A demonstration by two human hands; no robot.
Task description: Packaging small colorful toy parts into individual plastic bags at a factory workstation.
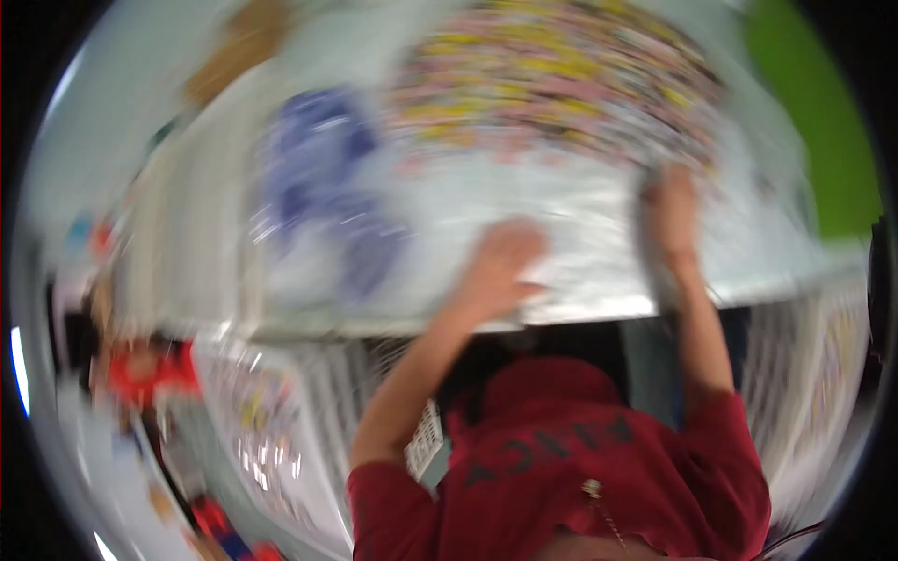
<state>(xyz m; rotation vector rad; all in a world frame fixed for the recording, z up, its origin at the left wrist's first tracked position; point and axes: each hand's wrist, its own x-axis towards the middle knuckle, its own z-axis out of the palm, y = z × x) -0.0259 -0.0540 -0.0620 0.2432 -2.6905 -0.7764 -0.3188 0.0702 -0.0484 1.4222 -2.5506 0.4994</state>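
Observation:
A large heap of small pieces (552, 79) in pink, yellow, white and dark colours covers the far middle of a pale, shiny tabletop (599, 276). Motion blur hides what kind of pieces they are. My left hand (505, 266) is over the near part of the table, its thumb apart from the fingers and nothing visible in it. Farther right, my right hand (675, 210) reaches to the heap's near right edge. Its fingers are smeared, so I cannot make out whether it holds anything. Crumpled blue, clear-looking plastic (327, 178) lies left of the heap.
Pale stacked trays or panels (192, 224) line the table's left side. A green surface (814, 122) borders the right. Below the table edge, white slatted baskets with mixed pieces stand at left (257, 425) and right (832, 365). A brown box (241, 51) is far left.

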